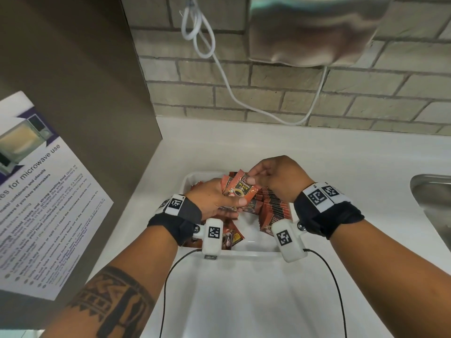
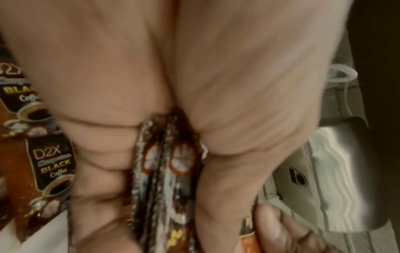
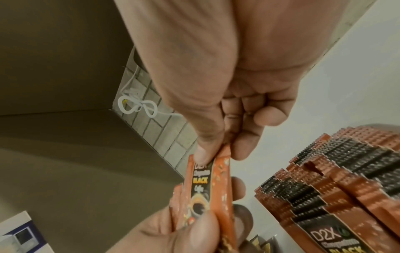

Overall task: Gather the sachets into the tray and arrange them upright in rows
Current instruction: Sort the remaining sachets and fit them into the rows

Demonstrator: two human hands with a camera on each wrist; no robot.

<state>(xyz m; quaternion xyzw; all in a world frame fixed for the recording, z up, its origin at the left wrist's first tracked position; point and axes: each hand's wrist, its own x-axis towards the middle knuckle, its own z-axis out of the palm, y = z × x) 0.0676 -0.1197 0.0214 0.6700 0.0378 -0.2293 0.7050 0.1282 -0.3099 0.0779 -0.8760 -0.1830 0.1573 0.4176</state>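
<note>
The sachet (image 1: 244,187) pinched between the left hand (image 1: 214,198) and right hand (image 1: 275,176) reads "D2X" and "BLACK", with "Coffee" below. The same words stand on the loose sachets (image 2: 52,164) lying beside the left hand's fingers, and "D2X … BLACK" on the front sachet of the upright row (image 3: 331,239) below the right hand. A poster (image 1: 44,191) well left of the left hand reads "…for microwave use"; its small print is too fine to read.
</note>
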